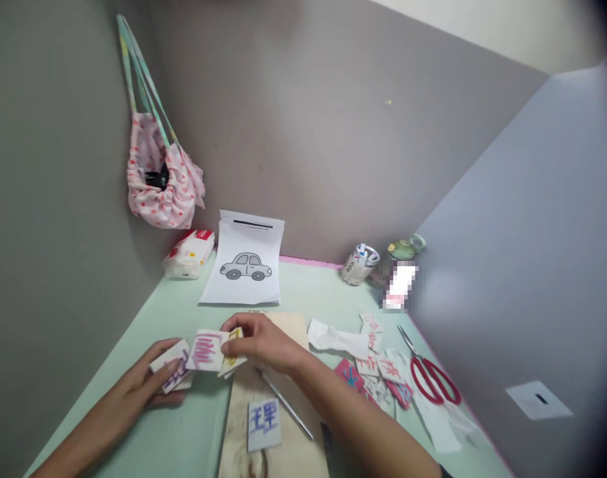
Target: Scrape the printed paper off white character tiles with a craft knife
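Small white paper cards (166, 362) with purple marks are gripped in my left hand (146, 378), thumb on top. Close to them, my right hand (256, 342) pinches other cards: one with pink-purple strokes (207, 350) and, behind it, one with yellow marks (235, 358). The pink-marked card almost meets the left-hand stack; I cannot tell whether they touch. Below my right hand, a wooden board (296, 398) lies on the table. On it rest a card with a blue character (264, 425) and a slim silver pen-like tool (290, 408).
Right of the board lie scattered cards and paper scraps (350, 375) and red-handled scissors (432, 382). Farther back stand a can of markers (360, 265) and a tissue pack (191, 255). A car picture (248, 262) leans at the wall; a pink dotted bag (161, 192) hangs left.
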Demonstrator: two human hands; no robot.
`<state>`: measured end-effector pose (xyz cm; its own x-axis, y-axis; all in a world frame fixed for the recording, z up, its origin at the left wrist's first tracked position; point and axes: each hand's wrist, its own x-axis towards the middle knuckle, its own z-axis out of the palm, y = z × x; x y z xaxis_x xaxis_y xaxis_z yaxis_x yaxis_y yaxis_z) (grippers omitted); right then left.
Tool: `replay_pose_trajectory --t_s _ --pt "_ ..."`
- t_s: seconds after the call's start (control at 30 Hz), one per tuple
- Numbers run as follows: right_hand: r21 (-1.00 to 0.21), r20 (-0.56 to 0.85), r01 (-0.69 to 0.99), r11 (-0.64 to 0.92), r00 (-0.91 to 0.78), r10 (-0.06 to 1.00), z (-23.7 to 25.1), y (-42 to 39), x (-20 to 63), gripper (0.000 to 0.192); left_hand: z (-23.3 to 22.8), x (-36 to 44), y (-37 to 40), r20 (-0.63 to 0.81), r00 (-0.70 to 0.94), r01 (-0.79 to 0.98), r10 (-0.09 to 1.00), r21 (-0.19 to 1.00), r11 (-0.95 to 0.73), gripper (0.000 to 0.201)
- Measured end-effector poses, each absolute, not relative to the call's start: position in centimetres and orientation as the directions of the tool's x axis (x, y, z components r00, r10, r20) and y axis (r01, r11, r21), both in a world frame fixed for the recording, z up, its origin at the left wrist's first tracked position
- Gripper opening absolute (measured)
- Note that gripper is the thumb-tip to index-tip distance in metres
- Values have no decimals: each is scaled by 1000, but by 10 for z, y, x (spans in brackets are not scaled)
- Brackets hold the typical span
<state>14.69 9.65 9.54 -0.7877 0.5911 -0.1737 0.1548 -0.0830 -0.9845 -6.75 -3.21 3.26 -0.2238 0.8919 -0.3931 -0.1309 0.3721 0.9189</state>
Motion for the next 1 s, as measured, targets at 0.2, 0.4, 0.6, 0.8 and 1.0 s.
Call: replay_pose_trajectory --t_s 0.2,0.4,0.6,0.8,1.0 --pt "-959 -76 236 156 -746 661 95 104 155 20 36 -36 0 -331 -181 -235 926 929 286 59" --pt "-958 5 214 193 -658 753 108 128 165 27 41 -33 14 -295 -247 -290 923 931 220 54" --pt "-890 156 241 387 -638 754 99 105 126 21 45 -20 25 -264 -184 -366 947 913 183 49" --pt "-808 296 180 561 -699 651 104 113 114 35 54 -30 39 -255 -234 -259 938 946 193 50" --pt "-915 213 159 370 -589 780 129 132 162 32 61 -90 79 -199 -565 174 801 920 352 74"
